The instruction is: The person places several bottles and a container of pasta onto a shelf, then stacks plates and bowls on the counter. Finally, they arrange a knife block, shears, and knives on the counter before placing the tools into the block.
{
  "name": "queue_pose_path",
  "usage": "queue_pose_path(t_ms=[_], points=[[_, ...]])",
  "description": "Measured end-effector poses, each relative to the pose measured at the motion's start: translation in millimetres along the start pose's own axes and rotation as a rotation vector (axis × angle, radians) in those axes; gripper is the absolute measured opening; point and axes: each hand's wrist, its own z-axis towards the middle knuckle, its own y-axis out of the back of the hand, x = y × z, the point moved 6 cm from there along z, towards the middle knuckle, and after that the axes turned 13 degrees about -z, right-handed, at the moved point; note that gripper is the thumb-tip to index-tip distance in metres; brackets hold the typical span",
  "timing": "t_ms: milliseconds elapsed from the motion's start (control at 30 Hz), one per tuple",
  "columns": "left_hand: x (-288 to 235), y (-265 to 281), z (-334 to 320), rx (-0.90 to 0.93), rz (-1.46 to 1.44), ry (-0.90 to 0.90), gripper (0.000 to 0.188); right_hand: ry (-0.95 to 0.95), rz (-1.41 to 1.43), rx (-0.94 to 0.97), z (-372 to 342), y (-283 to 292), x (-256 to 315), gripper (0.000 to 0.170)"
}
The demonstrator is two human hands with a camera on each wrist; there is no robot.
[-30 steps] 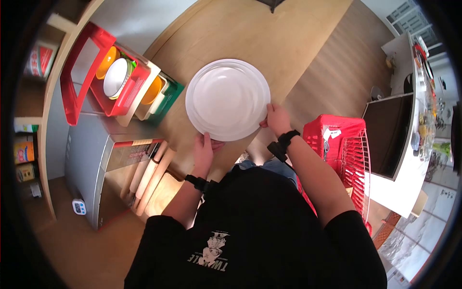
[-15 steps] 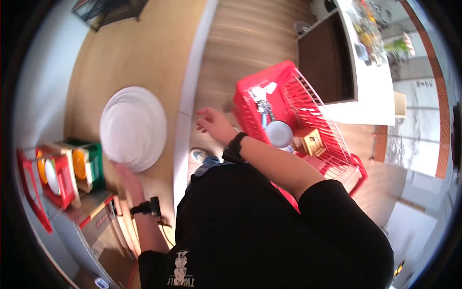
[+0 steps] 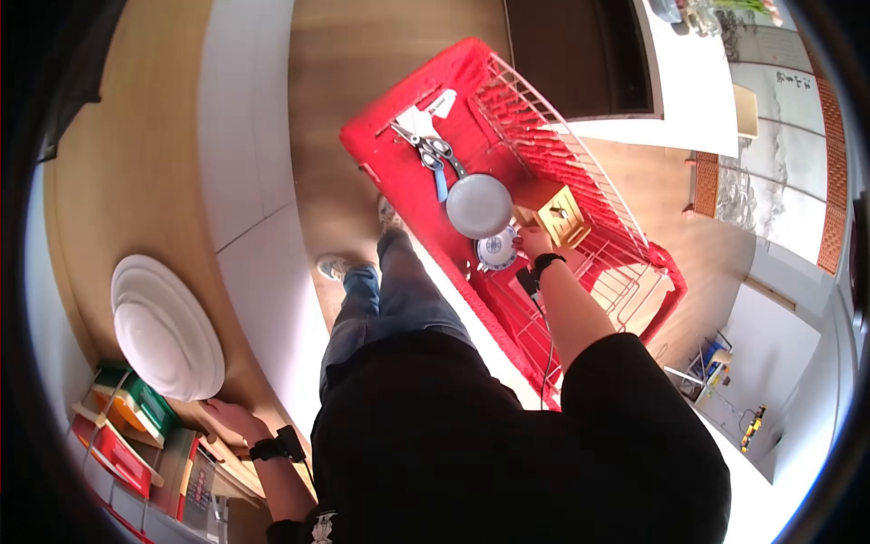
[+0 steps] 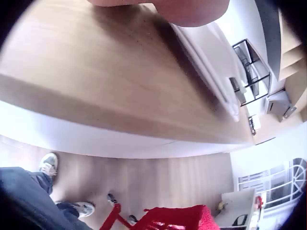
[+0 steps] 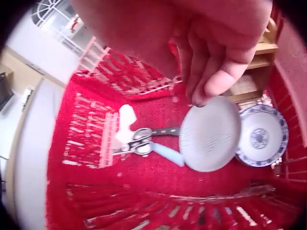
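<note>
A stack of white plates point(image 3: 168, 331) rests on the wooden counter at the left of the head view. My left hand point(image 3: 237, 420) is at the near rim of these plates, its fingertips right at the edge. In the left wrist view the plates' edge point(image 4: 208, 62) runs out from beside the hand. My right hand point(image 3: 535, 241) reaches down into the red shopping cart, next to a blue-and-white patterned bowl point(image 3: 497, 247). Its fingers bend loosely with nothing between them in the right wrist view, where they overlap the rim of a grey frying pan point(image 5: 209, 136).
Scissors point(image 3: 421, 145), a blue-handled tool point(image 3: 441, 183) and a small wooden rack point(image 3: 564, 218) lie in the red cart point(image 3: 362, 136). Colourful boxed bowls point(image 3: 131, 408) stand beside the plates. A white cabinet front point(image 3: 272, 263) drops from the counter's edge.
My right hand has let go of the plates and moved right, down into the cart. The left hand stays by the plates' rim. The head view has turned toward the cart.
</note>
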Motion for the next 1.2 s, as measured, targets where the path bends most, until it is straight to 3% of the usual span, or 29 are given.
queue_pose_path(t_ms=[33, 67, 133, 167, 233, 300, 333, 433, 467, 567, 700, 800, 867, 900, 933, 967, 1000, 1033, 1067, 1100, 1133, 1167, 1200], points=[[9.3, 0.3, 5.2, 0.007, 0.114, -0.04, 0.051, -0.075, 0.008, 0.013, 17.2, -3.9, -19.9, 0.021], [19.5, 0.9, 11.9, 0.011, 0.134, -0.04, 0.051, -0.029, -0.084, 0.033, 46.3, -12.3, -40.0, 0.019], [18.1, 0.1, 14.8, 0.034, 0.443, -0.25, 0.052, -0.11, -0.023, 0.067, 67.3, -25.7, -65.0, 0.017], [19.0, -0.1, 12.1, 0.042, 0.468, -0.245, 0.052, -0.234, 0.13, 0.073, 73.7, -38.1, -76.4, 0.017], [-6.8, -21.2, -4.9, 0.033, 0.466, -0.444, 0.052, -0.239, 0.125, 0.035, 85.6, -54.6, -82.2, 0.022], [7.1, -14.9, 5.4, 0.091, 0.681, -0.601, 0.051, 0.444, -1.193, 0.168, 91.5, -71.0, -55.9, 0.028], [10.7, -16.7, 5.4, 0.077, 0.663, -0.565, 0.05, 0.438, -1.196, 0.178, 97.9, -76.4, -54.9, 0.028], [-6.6, -27.8, -11.0, 0.016, 0.623, -0.454, 0.049, -0.419, 0.272, -0.037, 95.5, -88.7, -74.8, 0.048], [-14.0, -30.6, -16.6, -0.009, 0.607, -0.418, 0.048, -0.38, 0.322, -0.063, 89.4, -90.7, -61.4, 0.055], [-6.3, -18.0, -7.3, -0.027, 0.62, -0.434, 0.048, -0.302, 0.266, -0.068, 110.2, -91.4, -63.1, 0.05], [14.9, 0.5, 6.2, 0.035, 0.572, -0.426, 0.049, -0.351, 0.182, -0.141, 96.8, -84.8, -48.1, 0.046], [15.6, 4.4, 7.8, 0.021, 0.894, -0.649, 0.049, -0.288, 0.164, -0.103, 97.0, -78.8, -40.2, 0.035], [20.1, 5.1, 10.0, 0.045, 0.807, -0.75, 0.05, -0.143, 0.321, -0.14, 90.9, -77.3, -31.0, 0.033], [5.5, -12.1, 1.4, -0.075, 1.424, -0.599, 0.05, -0.089, 0.305, -0.141, 90.2, -72.7, -23.8, 0.033], [-10.1, -30.2, -10.3, -0.097, 2.052, -0.457, 0.052, 0.017, -0.075, -0.118, 92.7, -59.8, -18.6, 0.034], [-15.6, -37.5, -12.8, -0.037, 2.271, -0.363, 0.052, 0.203, -0.598, -0.161, 94.4, -47.7, -9.1, 0.035], [-15.7, -35.8, -12.8, -0.041, 2.137, -0.32, 0.052, 0.368, -1.099, -0.242, 86.6, -37.9, 2.5, 0.036], [-13.5, -25.9, -7.9, -0.103, 1.596, -0.322, 0.052, 0.482, -1.398, -0.339, 85.3, -28.2, 2.7, 0.037], [-3.2, -13.3, -3.5, -0.134, 1.022, -0.348, 0.053, 0.492, -1.549, -0.321, 45.1, -22.2, 28.2, 0.035], [0.0, -11.4, -4.6, -0.153, 0.798, -0.331, 0.053, 0.56, -1.588, -0.301, 20.9, -13.5, 41.6, 0.029], [-0.3, -12.4, -9.4, -0.168, 0.718, -0.301, 0.053, 0.46, -1.549, -0.288, 1.6, 0.2, 53.7, 0.025], [-3.2, -15.7, -13.4, -0.18, 0.678, -0.275, 0.054, 0.623, -1.476, -0.381, -20.8, 13.4, 63.8, 0.022], [-6.7, -18.6, -18.0, -0.195, 0.654, -0.254, 0.054, 0.532, -1.103, -0.28, -35.6, 23.3, 70.5, 0.021]])
